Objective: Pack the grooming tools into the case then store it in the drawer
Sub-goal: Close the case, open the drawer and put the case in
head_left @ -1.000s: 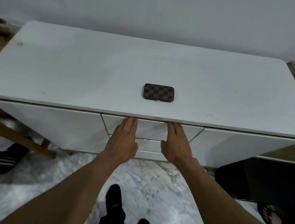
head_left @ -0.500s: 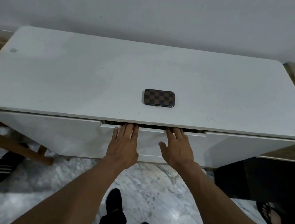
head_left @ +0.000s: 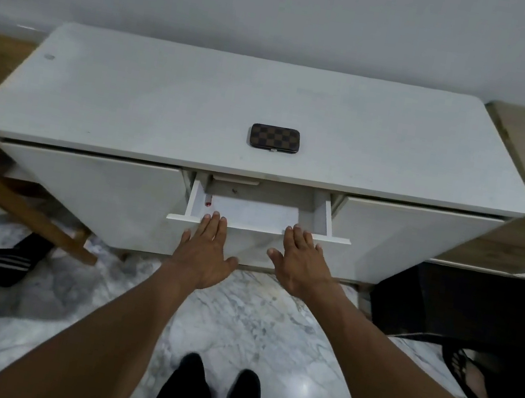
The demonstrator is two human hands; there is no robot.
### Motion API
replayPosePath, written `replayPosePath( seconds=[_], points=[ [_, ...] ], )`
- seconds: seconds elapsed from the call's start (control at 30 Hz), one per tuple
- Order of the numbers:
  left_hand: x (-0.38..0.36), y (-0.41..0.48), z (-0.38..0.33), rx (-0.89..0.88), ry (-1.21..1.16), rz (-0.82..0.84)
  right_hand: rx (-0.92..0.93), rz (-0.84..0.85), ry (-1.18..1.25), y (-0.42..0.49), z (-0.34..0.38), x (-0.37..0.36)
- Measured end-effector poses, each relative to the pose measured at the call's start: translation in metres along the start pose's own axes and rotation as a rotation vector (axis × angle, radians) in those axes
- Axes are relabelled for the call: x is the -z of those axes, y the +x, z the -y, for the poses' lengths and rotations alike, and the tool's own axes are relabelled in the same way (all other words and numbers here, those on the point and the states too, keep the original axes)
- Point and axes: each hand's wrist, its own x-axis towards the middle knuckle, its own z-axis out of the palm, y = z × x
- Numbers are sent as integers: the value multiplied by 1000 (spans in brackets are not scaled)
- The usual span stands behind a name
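Both hands, left hand (head_left: 206, 253) and right hand (head_left: 304, 263), lie flat and unclenched on the drawer (head_left: 257, 229) front; I fear overpulling it before the case (head_left: 274, 138), beyond my fingertips, goes in.

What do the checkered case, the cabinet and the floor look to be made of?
Case: probably leather or faux leather, matte, brown-and-dark checker print, with a small metal clasp at its front edge. Cabinet: white, smooth, semi-gloss panels, likely laminated or painted board; the top's faint veining could be a marble-look finish. Floor: polished marble or marble-look tile, grey veins and glossy reflections.
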Motion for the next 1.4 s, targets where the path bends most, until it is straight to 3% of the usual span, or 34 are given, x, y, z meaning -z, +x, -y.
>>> replayPosePath(
  seconds=[0.43, 0.73, 0.9, 1.1, 1.2, 1.4],
  points=[
    [-41, -80, 10, -77, 12, 44, -70, -32, 43, -80, 13, -53],
    [-38, -88, 9, -114, 71, 25, -138, -52, -8, -87, 18, -47],
    [-17, -68, 9, -137, -21, -195, -177, -130, -52, -71, 28, -17],
    [33, -6, 7, -151, -123, -434, -94, -193, 21, -16, 30, 5],
    [54, 31, 7, -142, -136, -465, -41, -228, 19, 22, 33, 15],
    [85, 97, 0, -98, -116, -479, 137, -558, -30, 90, 35, 61]
  ],
)
